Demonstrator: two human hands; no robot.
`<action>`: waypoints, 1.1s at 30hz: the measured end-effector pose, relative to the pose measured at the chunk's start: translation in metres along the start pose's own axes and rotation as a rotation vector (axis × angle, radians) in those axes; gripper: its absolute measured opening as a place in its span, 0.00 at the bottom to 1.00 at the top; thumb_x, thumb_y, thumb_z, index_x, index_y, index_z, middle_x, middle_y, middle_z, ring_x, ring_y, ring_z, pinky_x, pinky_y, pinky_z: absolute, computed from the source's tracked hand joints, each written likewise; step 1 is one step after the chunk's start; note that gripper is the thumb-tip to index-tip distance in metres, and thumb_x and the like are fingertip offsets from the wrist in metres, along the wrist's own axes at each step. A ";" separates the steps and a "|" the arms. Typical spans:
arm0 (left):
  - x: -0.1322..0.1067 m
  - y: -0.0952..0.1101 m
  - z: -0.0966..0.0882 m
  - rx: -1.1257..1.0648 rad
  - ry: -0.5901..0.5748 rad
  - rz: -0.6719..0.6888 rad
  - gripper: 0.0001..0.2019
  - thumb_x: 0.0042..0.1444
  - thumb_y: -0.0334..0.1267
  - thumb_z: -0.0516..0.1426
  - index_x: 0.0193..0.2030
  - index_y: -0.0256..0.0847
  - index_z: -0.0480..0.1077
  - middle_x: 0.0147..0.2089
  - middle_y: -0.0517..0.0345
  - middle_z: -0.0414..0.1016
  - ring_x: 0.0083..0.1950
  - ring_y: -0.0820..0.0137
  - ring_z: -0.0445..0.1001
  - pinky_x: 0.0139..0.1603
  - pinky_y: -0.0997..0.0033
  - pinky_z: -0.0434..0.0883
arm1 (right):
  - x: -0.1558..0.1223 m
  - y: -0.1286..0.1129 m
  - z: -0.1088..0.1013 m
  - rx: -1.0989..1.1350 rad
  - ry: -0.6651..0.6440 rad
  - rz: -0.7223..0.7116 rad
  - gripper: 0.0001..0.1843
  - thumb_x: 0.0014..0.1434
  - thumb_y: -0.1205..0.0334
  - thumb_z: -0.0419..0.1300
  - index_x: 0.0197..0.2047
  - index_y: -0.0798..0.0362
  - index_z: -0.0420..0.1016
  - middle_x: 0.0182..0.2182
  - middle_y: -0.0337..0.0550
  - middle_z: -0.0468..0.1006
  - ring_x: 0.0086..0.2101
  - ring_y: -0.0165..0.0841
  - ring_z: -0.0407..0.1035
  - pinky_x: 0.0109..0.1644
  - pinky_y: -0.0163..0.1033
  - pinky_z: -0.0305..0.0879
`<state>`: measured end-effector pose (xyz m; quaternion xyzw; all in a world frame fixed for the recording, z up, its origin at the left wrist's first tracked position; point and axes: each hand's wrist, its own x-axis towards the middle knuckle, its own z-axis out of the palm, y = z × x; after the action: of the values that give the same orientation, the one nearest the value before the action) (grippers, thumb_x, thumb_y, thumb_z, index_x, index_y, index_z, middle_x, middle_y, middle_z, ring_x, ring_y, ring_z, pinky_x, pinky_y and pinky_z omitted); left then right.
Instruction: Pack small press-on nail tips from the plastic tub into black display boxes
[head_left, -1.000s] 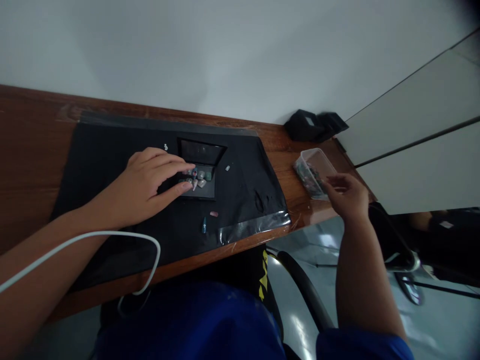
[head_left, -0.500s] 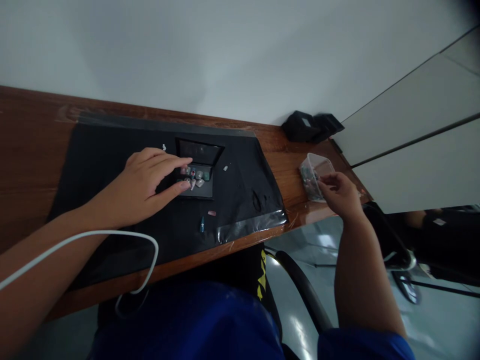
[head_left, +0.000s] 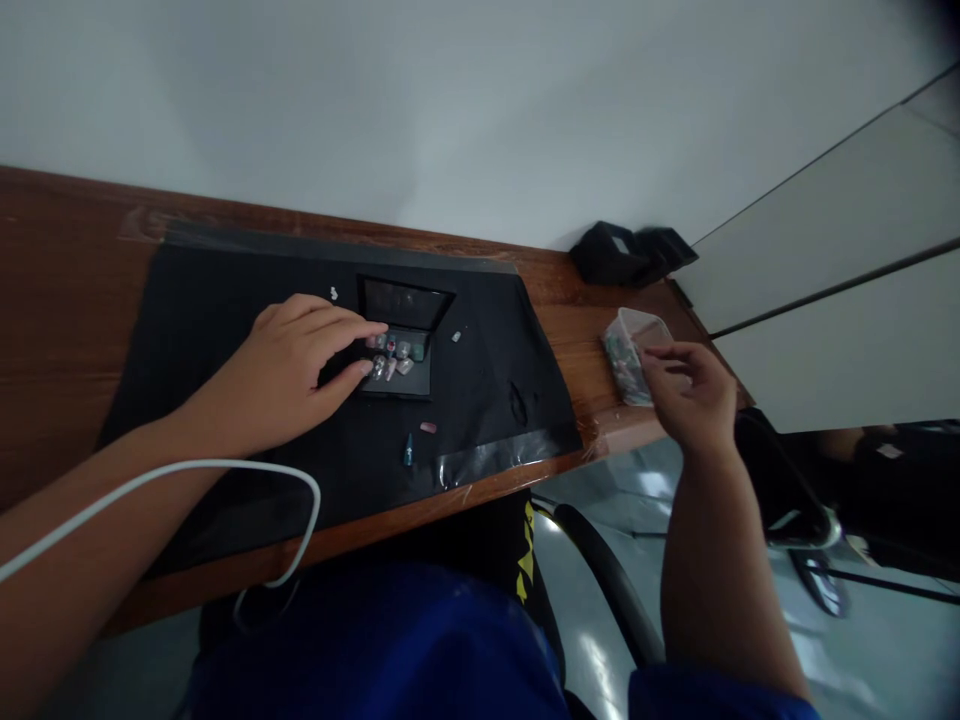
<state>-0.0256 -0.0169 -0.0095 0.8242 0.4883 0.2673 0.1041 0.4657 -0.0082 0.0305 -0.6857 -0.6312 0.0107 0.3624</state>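
Observation:
A small black box (head_left: 417,386) stands with its lid up, holding several decorated false nails (head_left: 403,350) in silver, green and pink. At the box's left side is my left hand (head_left: 300,360), thumb and index finger spread apart over its edge; nothing shows between them. Far to the right, my right hand (head_left: 694,392) is at the near rim of a clear plastic tub (head_left: 628,370) full of small mixed pieces. Its thumb and index finger are pinched together; whatever they hold is too small to make out.
On the black mat (head_left: 487,380) lie a blue pointed false nail (head_left: 408,450), a pink one (head_left: 428,427) and small whitish pieces (head_left: 456,337). Black containers (head_left: 611,253) stand by the wall. A white cable (head_left: 225,464) crosses my left forearm.
My right hand has drawn back slightly toward the right at the tub, its fingers more raised. The left hand stays by the black box. The view has shifted a little.

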 end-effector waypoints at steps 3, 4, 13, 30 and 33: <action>0.000 -0.004 0.003 -0.002 0.006 0.000 0.22 0.74 0.50 0.52 0.65 0.50 0.79 0.60 0.50 0.85 0.64 0.47 0.76 0.67 0.40 0.70 | -0.024 -0.042 0.024 0.148 -0.009 -0.274 0.05 0.61 0.60 0.67 0.42 0.48 0.82 0.41 0.47 0.87 0.44 0.43 0.80 0.51 0.50 0.74; 0.000 -0.005 0.004 -0.005 0.005 0.002 0.21 0.74 0.50 0.52 0.65 0.51 0.79 0.60 0.51 0.85 0.64 0.47 0.76 0.67 0.40 0.70 | -0.034 -0.059 0.034 0.179 -0.081 -0.342 0.04 0.63 0.60 0.66 0.42 0.46 0.82 0.42 0.46 0.87 0.45 0.43 0.81 0.53 0.51 0.74; 0.001 -0.008 0.005 -0.017 -0.019 0.007 0.19 0.74 0.51 0.53 0.61 0.52 0.80 0.58 0.51 0.86 0.64 0.49 0.76 0.69 0.39 0.69 | -0.091 -0.150 0.105 0.306 -0.502 -0.631 0.08 0.72 0.57 0.68 0.53 0.42 0.85 0.49 0.42 0.88 0.49 0.41 0.80 0.56 0.53 0.69; 0.004 -0.009 0.004 -0.065 -0.011 0.012 0.18 0.74 0.47 0.51 0.56 0.52 0.82 0.56 0.53 0.86 0.62 0.51 0.77 0.68 0.42 0.69 | -0.097 -0.148 0.113 0.250 -0.440 -0.621 0.07 0.73 0.58 0.68 0.41 0.44 0.87 0.43 0.42 0.88 0.45 0.41 0.77 0.51 0.52 0.69; 0.005 -0.007 0.003 -0.081 -0.011 0.016 0.18 0.74 0.48 0.52 0.56 0.51 0.82 0.55 0.52 0.86 0.61 0.50 0.78 0.69 0.40 0.69 | -0.097 -0.149 0.111 0.255 -0.469 -0.619 0.07 0.75 0.59 0.66 0.42 0.45 0.85 0.43 0.43 0.88 0.45 0.42 0.78 0.51 0.51 0.70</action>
<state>-0.0277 -0.0092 -0.0133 0.8246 0.4701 0.2828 0.1379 0.2655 -0.0480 -0.0185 -0.3917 -0.8669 0.1354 0.2769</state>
